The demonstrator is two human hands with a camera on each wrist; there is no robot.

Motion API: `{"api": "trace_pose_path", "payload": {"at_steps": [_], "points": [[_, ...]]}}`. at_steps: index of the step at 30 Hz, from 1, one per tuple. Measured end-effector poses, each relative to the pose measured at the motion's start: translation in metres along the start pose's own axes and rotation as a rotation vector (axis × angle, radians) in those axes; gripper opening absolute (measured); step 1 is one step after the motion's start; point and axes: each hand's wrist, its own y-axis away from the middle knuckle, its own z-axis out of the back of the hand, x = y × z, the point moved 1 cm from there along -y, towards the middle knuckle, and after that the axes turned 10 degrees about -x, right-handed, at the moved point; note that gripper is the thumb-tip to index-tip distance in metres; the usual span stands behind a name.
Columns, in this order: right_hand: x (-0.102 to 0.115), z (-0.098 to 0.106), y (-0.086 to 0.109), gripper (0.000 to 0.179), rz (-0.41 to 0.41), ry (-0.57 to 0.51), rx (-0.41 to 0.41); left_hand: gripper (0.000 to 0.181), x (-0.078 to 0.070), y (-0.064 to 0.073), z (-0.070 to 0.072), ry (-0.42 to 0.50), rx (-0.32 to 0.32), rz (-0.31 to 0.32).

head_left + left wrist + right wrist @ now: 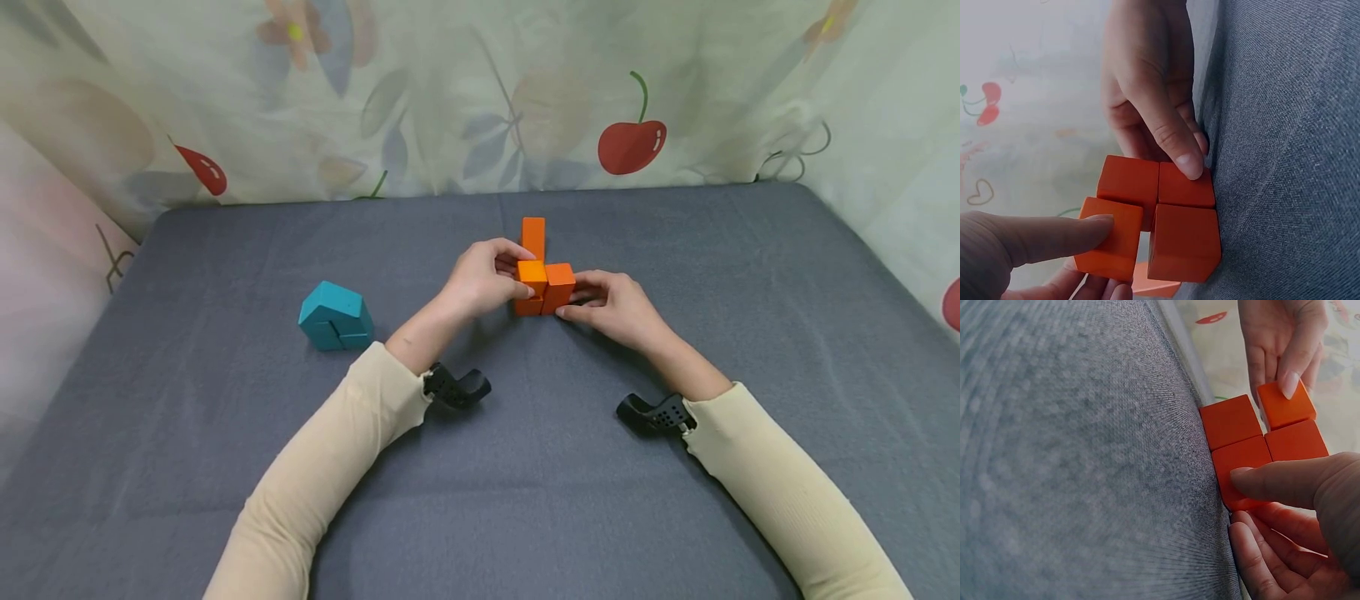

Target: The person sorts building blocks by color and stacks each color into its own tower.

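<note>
My left hand (482, 277) pinches an orange block (1113, 247) between thumb and fingers. That block sits slightly tilted just above a lower orange block (1230, 422), with a narrow gap showing in the left wrist view. My right hand (617, 310) grips the right side of the orange group, its thumb on the bottom right block (1241, 478). Another orange block (1299, 440) is stacked on that one, beside the pinched block. Behind them a longer orange piece (533, 236) extends toward the back; the left hand and blocks partly hide it.
Left of the hands, a teal group of fitted blocks (335, 317) with a peaked outline stands on the grey cloth-covered table (480, 517). A patterned curtain (450, 100) hangs along the back edge. Black wrist mounts (457, 388) project inward from both sleeves.
</note>
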Motion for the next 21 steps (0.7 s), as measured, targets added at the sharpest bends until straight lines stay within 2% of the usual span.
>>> {"api": "trace_pose_path", "payload": {"at_steps": [21], "points": [[-0.0001, 0.0003, 0.0000, 0.048, 0.006, -0.012, 0.002, 0.037, 0.0034, -0.0008, -0.0042, -0.025, 0.015, -0.018]]}}
